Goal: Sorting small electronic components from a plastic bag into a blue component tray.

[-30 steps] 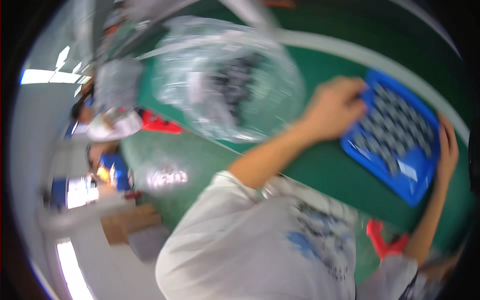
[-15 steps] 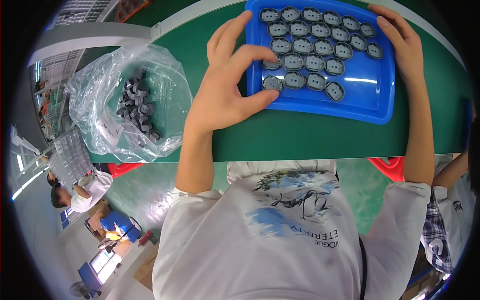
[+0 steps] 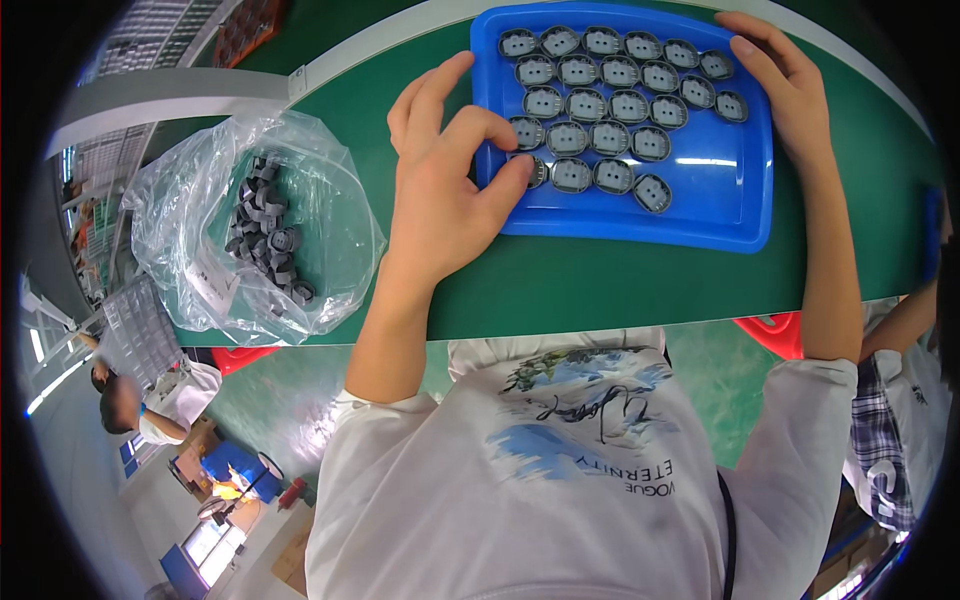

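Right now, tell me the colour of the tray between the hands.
The tray is plain blue; it shows best in the head view.

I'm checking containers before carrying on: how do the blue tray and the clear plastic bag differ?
The blue tray is opaque and keeps a firm shape; the clear plastic bag is see-through and crumpled.
The tray's rounded grey parts lie in rough rows; the bag's grey pieces are jumbled together.
Both hands are at the tray, neither at the bag.
Shared: both rest on the green tabletop.
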`<action>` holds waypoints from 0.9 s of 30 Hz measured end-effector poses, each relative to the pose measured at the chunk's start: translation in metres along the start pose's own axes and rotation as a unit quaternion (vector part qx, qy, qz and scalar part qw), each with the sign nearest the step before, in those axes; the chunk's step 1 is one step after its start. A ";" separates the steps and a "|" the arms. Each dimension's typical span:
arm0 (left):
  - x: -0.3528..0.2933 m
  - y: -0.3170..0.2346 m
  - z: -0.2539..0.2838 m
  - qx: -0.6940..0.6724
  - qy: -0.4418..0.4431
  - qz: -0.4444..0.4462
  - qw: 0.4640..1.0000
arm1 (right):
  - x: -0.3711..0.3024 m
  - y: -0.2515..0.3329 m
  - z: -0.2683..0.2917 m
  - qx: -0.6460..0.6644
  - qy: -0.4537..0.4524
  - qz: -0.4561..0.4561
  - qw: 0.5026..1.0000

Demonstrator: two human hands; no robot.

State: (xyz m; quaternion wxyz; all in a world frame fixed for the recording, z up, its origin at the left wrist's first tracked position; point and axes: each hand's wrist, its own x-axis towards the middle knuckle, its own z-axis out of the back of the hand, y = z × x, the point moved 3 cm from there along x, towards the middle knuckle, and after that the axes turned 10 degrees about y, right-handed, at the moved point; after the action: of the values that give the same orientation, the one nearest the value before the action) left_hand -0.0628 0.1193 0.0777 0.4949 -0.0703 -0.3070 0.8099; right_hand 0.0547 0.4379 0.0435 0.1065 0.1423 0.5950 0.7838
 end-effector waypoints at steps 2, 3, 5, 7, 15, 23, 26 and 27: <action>-0.001 0.000 0.000 -0.018 -0.006 0.019 1.000 | 0.000 -0.002 0.001 0.011 0.009 0.004 1.000; 0.000 0.001 0.000 -0.035 -0.009 0.041 0.998 | 0.001 -0.004 0.003 0.009 0.007 0.006 1.000; 0.000 0.001 0.000 -0.044 -0.006 0.046 0.998 | 0.001 -0.012 0.007 -0.014 0.011 -0.044 0.999; 0.001 0.001 0.002 -0.050 -0.004 0.051 0.997 | 0.001 -0.013 0.008 -0.031 0.015 -0.023 0.999; 0.017 -0.011 0.018 0.095 0.068 -0.108 0.987 | 0.003 -0.013 0.012 -0.052 0.013 -0.013 0.998; 0.019 -0.009 0.012 0.168 0.153 -0.097 0.969 | 0.002 -0.002 0.004 -0.003 0.006 0.000 1.000; 0.023 -0.003 0.018 0.188 0.140 -0.129 0.963 | 0.002 -0.003 0.005 -0.001 0.009 0.007 1.000; 0.023 -0.002 0.020 0.189 0.141 -0.129 0.963 | 0.002 -0.003 0.005 0.000 0.008 0.008 1.000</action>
State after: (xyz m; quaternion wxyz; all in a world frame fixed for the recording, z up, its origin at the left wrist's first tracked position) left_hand -0.0814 0.1309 0.0992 0.6378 -0.0481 -0.0819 0.7643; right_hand 0.0548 0.4442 0.0417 0.0951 0.1405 0.5951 0.7856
